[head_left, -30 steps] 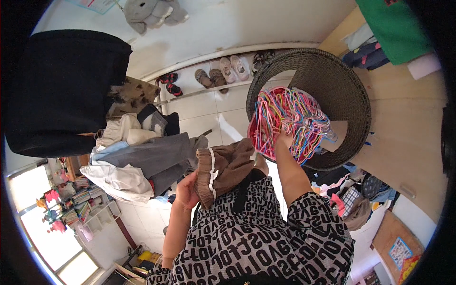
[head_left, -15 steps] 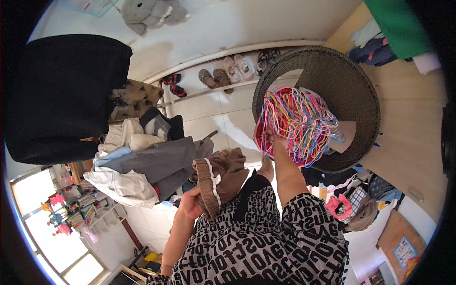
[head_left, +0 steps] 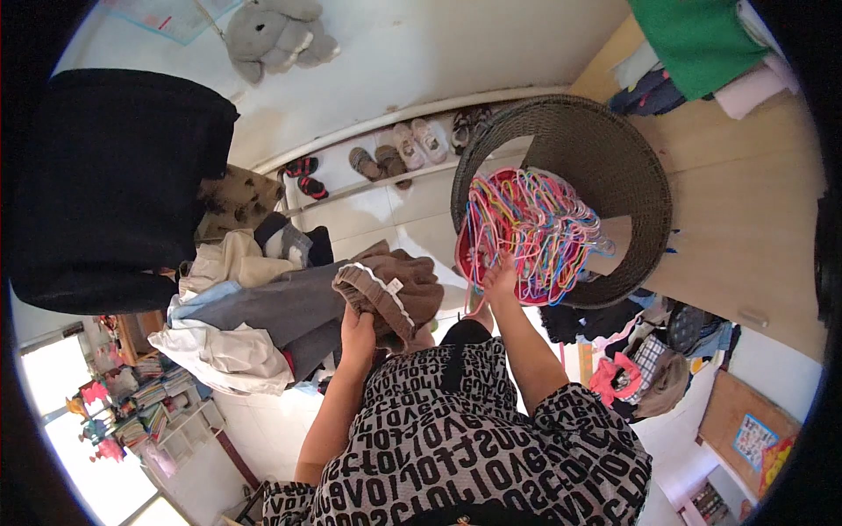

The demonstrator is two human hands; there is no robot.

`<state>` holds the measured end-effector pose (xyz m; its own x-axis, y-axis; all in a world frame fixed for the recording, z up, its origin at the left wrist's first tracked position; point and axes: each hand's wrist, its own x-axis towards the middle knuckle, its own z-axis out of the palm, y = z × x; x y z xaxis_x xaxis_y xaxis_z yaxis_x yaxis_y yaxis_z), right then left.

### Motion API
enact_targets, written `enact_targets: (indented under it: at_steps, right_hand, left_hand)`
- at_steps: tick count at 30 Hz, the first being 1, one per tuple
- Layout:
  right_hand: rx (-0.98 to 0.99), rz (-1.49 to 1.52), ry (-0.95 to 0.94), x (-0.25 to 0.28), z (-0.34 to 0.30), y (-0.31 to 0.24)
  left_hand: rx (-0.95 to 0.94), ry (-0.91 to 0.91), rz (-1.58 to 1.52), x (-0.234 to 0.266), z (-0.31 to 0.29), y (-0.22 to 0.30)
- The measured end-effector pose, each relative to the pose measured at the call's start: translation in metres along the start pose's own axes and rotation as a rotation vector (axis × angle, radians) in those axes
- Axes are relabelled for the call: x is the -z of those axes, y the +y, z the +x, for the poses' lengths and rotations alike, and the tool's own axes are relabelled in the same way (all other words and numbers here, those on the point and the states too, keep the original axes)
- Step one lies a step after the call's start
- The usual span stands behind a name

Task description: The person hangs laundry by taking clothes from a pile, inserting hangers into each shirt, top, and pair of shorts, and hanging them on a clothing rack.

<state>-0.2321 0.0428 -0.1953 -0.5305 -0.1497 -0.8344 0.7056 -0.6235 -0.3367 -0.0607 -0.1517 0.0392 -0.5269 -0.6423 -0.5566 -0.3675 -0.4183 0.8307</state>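
My left hand (head_left: 356,335) is closed on the waistband of a brown garment (head_left: 408,285), which looks like trousers or shorts with a white edge and a small tag. My right hand (head_left: 501,277) is closed on a pink clothes hanger (head_left: 476,302) at the near left edge of a heap of colourful hangers (head_left: 553,232). Those hangers lie in a red basin (head_left: 469,250) set on a tall dark woven basket (head_left: 618,145). Part of the pink hanger is lost among the others.
Clothes in grey (head_left: 281,302) and white (head_left: 219,355) pile up on my left, beside a large black cloth (head_left: 114,193). Several shoes (head_left: 386,162) line the wall ahead. More clothes (head_left: 649,377) lie right of me, near a wooden cabinet (head_left: 745,237).
My right hand has drawn back from inside the heap toward me, bringing a pink hanger to the basin's edge. My left hand has raised the brown garment, its waistband now turned upward.
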Motion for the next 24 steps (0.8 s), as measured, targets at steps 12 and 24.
enact_targets:
  at_steps: [12, 24]
  right_hand:
    - [0.792, -1.21, -0.135, -0.045, -0.094, -0.092]
    - [1.035, -1.487, -0.51, -0.159, -0.211, -0.047]
  left_hand:
    - [-0.338, -0.045, 0.376, -0.015, 0.079, 0.006]
    - [-0.725, 0.077, 0.54, -0.083, 0.047, 0.059]
